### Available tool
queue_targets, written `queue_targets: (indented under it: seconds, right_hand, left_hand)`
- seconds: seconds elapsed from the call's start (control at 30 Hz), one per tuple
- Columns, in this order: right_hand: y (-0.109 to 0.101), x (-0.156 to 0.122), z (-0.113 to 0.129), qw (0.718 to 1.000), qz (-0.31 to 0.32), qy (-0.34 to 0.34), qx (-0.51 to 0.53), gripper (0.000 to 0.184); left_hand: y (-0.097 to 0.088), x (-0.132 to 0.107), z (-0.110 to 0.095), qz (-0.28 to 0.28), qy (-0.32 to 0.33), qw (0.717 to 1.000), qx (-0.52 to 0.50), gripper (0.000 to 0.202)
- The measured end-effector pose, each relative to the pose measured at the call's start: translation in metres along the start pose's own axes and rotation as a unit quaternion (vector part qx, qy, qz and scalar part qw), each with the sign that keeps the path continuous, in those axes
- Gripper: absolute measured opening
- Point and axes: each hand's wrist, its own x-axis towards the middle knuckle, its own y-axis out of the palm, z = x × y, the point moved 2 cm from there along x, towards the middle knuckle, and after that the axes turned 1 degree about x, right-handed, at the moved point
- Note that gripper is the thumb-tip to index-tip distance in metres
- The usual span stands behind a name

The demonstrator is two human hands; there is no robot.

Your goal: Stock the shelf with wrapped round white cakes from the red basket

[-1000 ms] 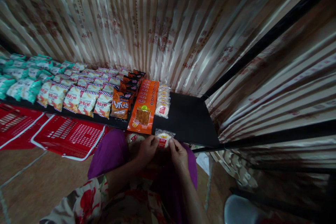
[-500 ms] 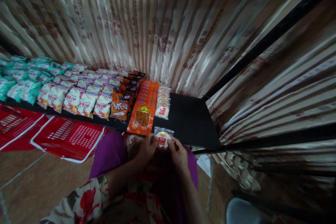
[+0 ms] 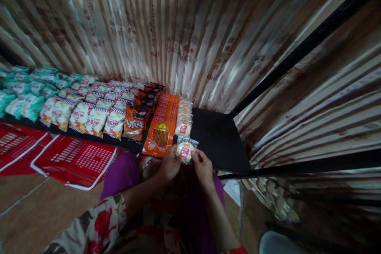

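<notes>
Striped curtain [image 3: 190,39] is hanging behind everything. Black shelf [image 3: 220,139] is running across in front of it. White snack bags [image 3: 97,121] are filling its middle stretch in rows; a red basket [image 3: 80,158] is sitting lower, under the front edge. Flat orange pack [image 3: 162,119] is lying lengthwise front to back, and a row of round white packets [image 3: 183,117] in clear wrap is running along its right side.

Left hand [image 3: 169,164] is pinching the near-left edge of one loose packet, right hand [image 3: 204,168] the right edge. So both are closed on the same item, one per side, fingers not meeting.

Held packet [image 3: 185,150]: being at the shelf's front edge, just in front of the row, red label facing the person. Looks like it's matching the row's packets. Can't tell if it's touching the shelf or the nearest packet.

My read on the step: two-handed positioning of a single packet, roughly in line with the row. From here a move is calling for a light, even pinch, label kept square, left fingers clearing the orange pack.
</notes>
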Motion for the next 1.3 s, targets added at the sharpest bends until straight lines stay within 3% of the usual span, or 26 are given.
queue_targets:
  seconds: [0.27, 0.8, 1.3]
  right_hand:
    - [0.0, 0.023, -0.002, 1.0, -0.008, -0.01, -0.017, 0.048]
    - [0.007, 0.051, -0.006, 0.998, -0.005, -0.019, -0.06, 0.045]
    - [0.012, 0.071, -0.008, 0.99, -0.037, -0.066, -0.123, 0.043]
  left_hand:
    - [0.007, 0.01, -0.005, -0.004, 0.011, 0.998, 0.064, 0.051]
    - [0.016, 0.021, 0.008, -0.023, 0.089, 0.984, 0.151, 0.053]
    - [0.01, 0.036, -0.014, -0.011, 0.053, 0.975, 0.215, 0.05]
